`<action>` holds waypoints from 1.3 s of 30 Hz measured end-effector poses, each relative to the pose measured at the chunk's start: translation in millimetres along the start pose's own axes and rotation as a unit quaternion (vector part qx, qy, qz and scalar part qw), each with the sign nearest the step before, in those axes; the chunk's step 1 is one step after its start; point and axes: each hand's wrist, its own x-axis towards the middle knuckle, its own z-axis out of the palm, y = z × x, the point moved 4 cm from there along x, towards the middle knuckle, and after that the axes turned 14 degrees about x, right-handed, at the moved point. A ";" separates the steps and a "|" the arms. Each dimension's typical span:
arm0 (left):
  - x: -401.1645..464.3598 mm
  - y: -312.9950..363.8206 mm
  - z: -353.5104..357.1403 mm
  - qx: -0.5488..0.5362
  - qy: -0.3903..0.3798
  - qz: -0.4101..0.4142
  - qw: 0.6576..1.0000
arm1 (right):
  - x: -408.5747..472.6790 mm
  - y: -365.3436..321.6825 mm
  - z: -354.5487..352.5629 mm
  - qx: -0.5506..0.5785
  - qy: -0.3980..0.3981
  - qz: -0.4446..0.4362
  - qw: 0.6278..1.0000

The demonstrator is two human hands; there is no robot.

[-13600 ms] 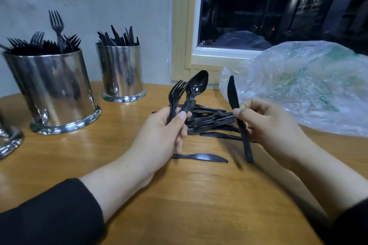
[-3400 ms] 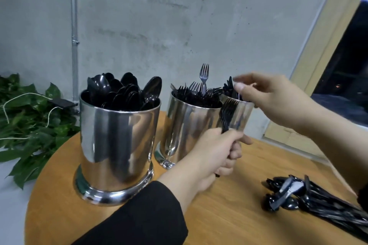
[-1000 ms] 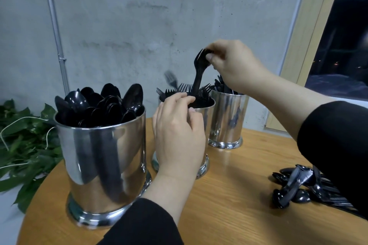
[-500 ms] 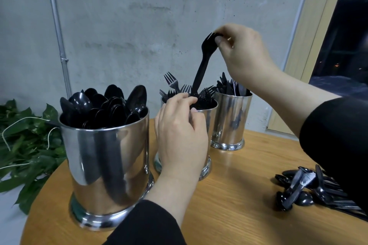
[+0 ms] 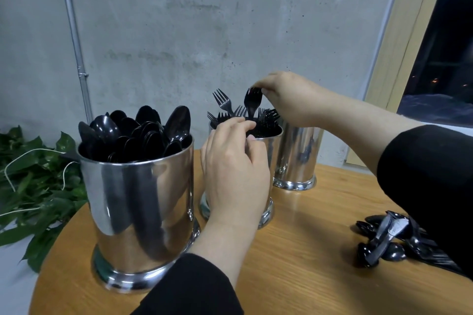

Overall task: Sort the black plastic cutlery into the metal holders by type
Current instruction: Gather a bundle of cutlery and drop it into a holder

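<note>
Three metal holders stand on the round wooden table [image 5: 294,276]. The nearest, the spoon holder [image 5: 138,212], is packed with black spoons. Behind it the fork holder [image 5: 270,153] bristles with forks. The knife holder [image 5: 297,158] stands farther right, its top hidden by my right arm. My right hand [image 5: 289,100] pinches the tine end of a black fork [image 5: 252,105], which stands upright with its handle down inside the fork holder. My left hand [image 5: 235,174] covers the front of that holder, fingers curled over its rim. A pile of loose black cutlery [image 5: 384,240] lies at the right.
A grey concrete wall with a thin metal pipe [image 5: 74,33] rises right behind the holders. Green leaves and a white cord [image 5: 33,186] lie beyond the table's left edge. A wooden window frame [image 5: 404,33] is at the upper right.
My right hand has come down with the fork, sinking its handle deeper into the fork holder. My left hand has stayed at the holder's rim.
</note>
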 end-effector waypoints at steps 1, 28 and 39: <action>0.1 0.8 -1.0 0.000 -0.001 0.002 1.000 | -1.1 -0.6 -3.2 -0.008 0.004 -0.003 1.000; -125.9 62.1 85.9 0.193 -0.513 0.144 0.824 | -311.8 131.6 29.6 0.060 -0.014 0.144 0.988; -116.4 55.7 86.0 0.036 -0.438 0.005 0.898 | -315.4 128.3 17.7 0.080 0.077 0.170 0.979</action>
